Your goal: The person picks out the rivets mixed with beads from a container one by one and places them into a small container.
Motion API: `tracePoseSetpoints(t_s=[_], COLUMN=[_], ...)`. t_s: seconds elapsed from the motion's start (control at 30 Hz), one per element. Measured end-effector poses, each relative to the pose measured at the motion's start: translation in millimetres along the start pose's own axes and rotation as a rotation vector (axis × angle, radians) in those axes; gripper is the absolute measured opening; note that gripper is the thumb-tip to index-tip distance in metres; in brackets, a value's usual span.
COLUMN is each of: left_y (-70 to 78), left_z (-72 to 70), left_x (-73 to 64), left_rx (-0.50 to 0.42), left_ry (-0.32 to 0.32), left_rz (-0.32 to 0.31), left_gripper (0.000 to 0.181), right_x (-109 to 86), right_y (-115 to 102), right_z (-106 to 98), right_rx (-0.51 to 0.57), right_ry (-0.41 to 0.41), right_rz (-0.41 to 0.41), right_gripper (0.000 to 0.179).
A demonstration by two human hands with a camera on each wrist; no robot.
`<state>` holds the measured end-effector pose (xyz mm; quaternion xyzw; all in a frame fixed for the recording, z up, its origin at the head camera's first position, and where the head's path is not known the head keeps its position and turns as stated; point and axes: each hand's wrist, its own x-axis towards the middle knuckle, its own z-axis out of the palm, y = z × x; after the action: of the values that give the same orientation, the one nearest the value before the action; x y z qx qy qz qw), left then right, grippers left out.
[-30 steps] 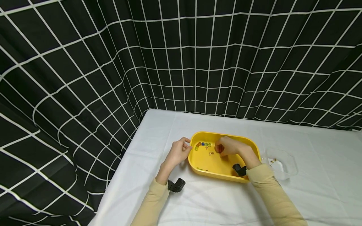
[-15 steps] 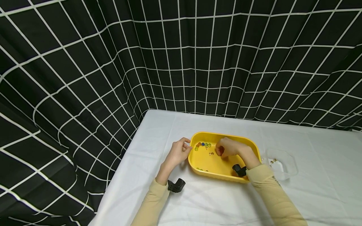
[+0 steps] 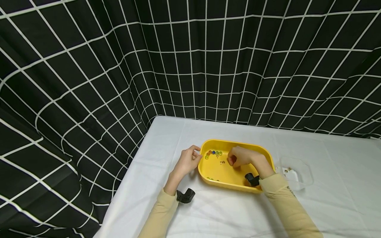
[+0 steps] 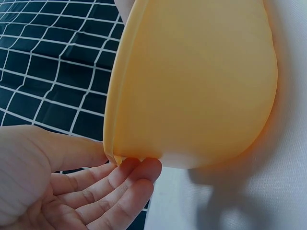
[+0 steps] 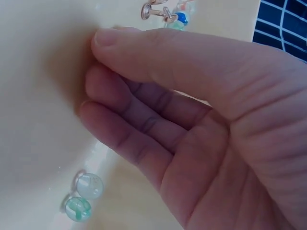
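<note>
A yellow tub (image 3: 218,170) stands on the table. My left hand (image 3: 187,160) pinches the rim at its left end, thumb on one side and fingertips (image 4: 151,168) on the other. Inside the tub, my right hand (image 3: 241,156) reaches down with fingers curled and thumb close to them near the floor. Whatever may be between thumb and index finger is hidden in the right wrist view. Left of this hand lie several small gold-coloured studs (image 3: 222,162) with round heads and short stems. Several glass marbles, including a blue marble (image 3: 213,152), line the far left wall.
More marbles (image 5: 89,186) lie along the near wall of the tub. Right of the tub stands a clear plastic container (image 3: 308,172) with several gold-coloured pieces (image 3: 288,170) in it. A black curtain with white grid lines (image 3: 205,82) hangs behind the white-covered table (image 3: 169,132).
My right hand has shifted very slightly, its fingers drawing closer together near the tub's floor. My left hand keeps its grip on the rim, and the tub has not visibly moved.
</note>
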<state>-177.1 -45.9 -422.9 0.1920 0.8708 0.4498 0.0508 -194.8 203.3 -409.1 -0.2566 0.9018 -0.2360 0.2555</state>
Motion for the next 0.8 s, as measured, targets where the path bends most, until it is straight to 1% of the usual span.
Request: tracePoseSetpoints(t_s=[0.13, 0.37, 0.73, 0.8], left_y=[0.3, -0.6, -0.1, 0.0], left_z=[0.6, 0.6, 0.6, 1.0], left_x=[-0.1, -0.1, 0.1, 0.0], left_rx=[0.003, 0.003, -0.012, -0.012], left_ry=[-0.002, -0.003, -0.007, -0.008], left_rz=[-0.007, -0.029, -0.03, -0.032], left_gripper=[0.027, 0.027, 0.027, 0.027], right_x=[-2.6, -9.0, -23.6, -26.1], right_y=[1, 1, -2, -2], right_z=[-1, -5, -12, -13], right_rx=[-0.009, -0.026, -0.047, -0.042], right_ry=[-0.006, 0.022, 0.057, 0.062], right_rz=[0.004, -0.021, -0.042, -0.035], right_gripper=[0.014, 0.014, 0.014, 0.014])
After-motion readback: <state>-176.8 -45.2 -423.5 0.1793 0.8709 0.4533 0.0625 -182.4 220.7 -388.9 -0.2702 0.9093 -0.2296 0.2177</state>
